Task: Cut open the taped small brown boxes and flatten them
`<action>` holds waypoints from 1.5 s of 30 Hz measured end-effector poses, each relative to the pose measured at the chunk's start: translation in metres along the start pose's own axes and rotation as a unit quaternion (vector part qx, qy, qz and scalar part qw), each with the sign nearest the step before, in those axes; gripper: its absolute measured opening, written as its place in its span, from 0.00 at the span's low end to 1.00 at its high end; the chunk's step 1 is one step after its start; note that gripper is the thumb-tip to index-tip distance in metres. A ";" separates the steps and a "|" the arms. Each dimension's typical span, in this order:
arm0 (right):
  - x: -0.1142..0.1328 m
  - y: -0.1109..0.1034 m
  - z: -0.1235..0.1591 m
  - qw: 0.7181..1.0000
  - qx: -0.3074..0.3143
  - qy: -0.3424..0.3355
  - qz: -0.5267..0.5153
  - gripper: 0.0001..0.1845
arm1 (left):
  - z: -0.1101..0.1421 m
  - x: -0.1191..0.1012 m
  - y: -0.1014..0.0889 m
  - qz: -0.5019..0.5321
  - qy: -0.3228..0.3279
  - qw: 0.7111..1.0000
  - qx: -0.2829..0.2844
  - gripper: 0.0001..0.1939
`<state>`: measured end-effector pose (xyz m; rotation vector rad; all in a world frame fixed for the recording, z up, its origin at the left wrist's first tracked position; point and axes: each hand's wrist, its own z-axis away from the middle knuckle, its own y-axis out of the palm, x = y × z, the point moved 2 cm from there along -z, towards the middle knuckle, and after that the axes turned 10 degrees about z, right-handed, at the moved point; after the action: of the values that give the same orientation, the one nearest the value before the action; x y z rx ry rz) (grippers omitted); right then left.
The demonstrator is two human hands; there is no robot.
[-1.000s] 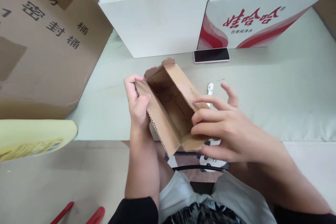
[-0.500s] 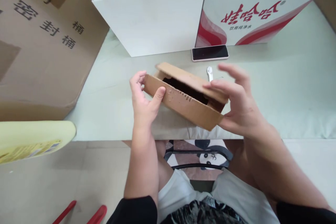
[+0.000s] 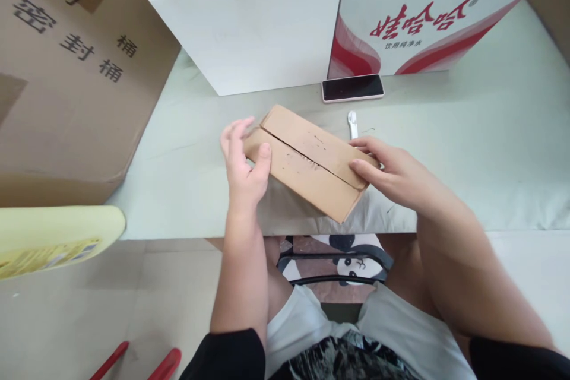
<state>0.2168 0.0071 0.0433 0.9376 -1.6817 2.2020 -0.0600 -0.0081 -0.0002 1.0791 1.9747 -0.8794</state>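
Observation:
A small brown cardboard box [image 3: 312, 160] is tilted between my hands above the front of the green-covered table. Its two flaps lie folded together, with a thin dark gap along the seam. My left hand [image 3: 244, 160] grips the left end, the thumb pressed on the near flap. At the right end, my right hand [image 3: 387, 172] holds the box with thumb and fingers on the far flap and corner. Just behind the box lies a small white utility cutter [image 3: 352, 124], partly hidden by the right fingers.
A phone [image 3: 352, 88] lies against a white and red carton [image 3: 401, 29]. Beside that stands a white box [image 3: 258, 29]. A large brown carton [image 3: 80, 89] fills the left, with a pale yellow object [image 3: 62, 225] in front of it. The table's front edge is near my knees.
The far flap of the cardboard box has come down, covering the dark opening. My right hand has turned from spread fingers to a grip on the right end.

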 end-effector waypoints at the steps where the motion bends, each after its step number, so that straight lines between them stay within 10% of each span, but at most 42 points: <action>1: 0.002 0.000 0.000 1.000 0.003 -0.002 0.003 0.23 | 0.000 -0.001 0.000 0.002 0.005 1.000 0.003 0.26; 12: 0.003 0.008 0.006 0.969 0.146 -0.171 -0.101 0.35 | -0.007 0.003 -0.023 0.081 -0.124 0.988 0.031 0.17; 18: 0.021 0.010 0.012 0.905 0.190 -0.351 -0.145 0.30 | -0.006 -0.002 -0.034 0.164 -0.243 0.955 0.052 0.11; 26: 0.032 0.013 0.015 0.917 0.181 -0.339 -0.110 0.35 | 0.002 -0.018 -0.030 0.216 -0.307 0.927 0.000 0.07; 33: 0.030 0.020 0.010 0.944 0.159 -0.288 -0.035 0.25 | 0.001 -0.008 -0.020 0.140 -0.094 0.984 -0.052 0.16; 36: 0.027 0.020 0.007 0.941 0.164 -0.292 -0.045 0.24 | -0.001 -0.006 -0.021 0.102 -0.006 0.994 0.029 0.21; 45: 0.039 0.018 0.034 0.946 0.175 -0.268 0.051 0.48 | -0.001 -0.010 -0.018 0.057 -0.063 0.990 0.108 0.31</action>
<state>0.1894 -0.0379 0.0572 1.7065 -1.5765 2.5259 -0.0726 -0.0191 0.0123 1.2138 1.7256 -1.0904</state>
